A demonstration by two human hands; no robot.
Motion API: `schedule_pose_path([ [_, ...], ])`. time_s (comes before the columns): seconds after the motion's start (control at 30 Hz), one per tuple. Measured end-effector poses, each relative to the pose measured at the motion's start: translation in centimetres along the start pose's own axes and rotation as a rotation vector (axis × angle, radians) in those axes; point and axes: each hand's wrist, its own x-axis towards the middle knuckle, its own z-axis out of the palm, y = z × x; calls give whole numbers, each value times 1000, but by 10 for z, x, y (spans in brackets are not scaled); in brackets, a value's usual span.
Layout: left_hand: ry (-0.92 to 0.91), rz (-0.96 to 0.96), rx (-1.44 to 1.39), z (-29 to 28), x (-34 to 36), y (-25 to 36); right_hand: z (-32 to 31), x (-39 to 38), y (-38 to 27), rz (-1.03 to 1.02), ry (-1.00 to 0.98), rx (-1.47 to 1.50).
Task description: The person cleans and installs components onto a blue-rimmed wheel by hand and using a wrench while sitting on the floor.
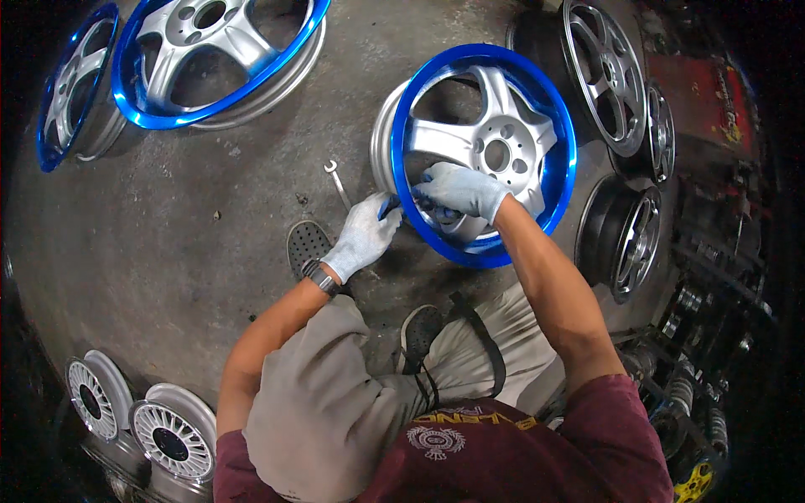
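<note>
Both gloved hands, left hand (362,237) & right hand (459,191), grip blue-rimmed wheel (553,109) at its near lip.

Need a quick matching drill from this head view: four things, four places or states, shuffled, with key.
Things:
1. left hand
2. right hand
3. wrench
4. spoked wheels

Places or states:
A. lying on the concrete floor, left of the blue-rimmed wheel
B. gloved, inside the blue rim over a silver spoke
C. stacked at the lower left edge
D. gloved, at the outer lower-left edge of the blue rim

Pairs: 1-D, 2-B, 3-A, 4-C
</note>
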Motion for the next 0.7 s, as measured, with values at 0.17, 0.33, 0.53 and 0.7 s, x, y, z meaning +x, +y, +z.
schedule_pose_path([
  [0.17,2,-16,-11,1,0,-3,-12,-2,0,64,-94,167],
  [0.33,2,-18,1,2,0,-5,-19,-1,-10,546,-98,762],
  [0.53,35,7,-25,2,-1,-4,-24,-3,-21,677,-15,1010],
  [0.7,24,-9,-52,2,-1,-4,-21,-2,-24,680,20,884],
])
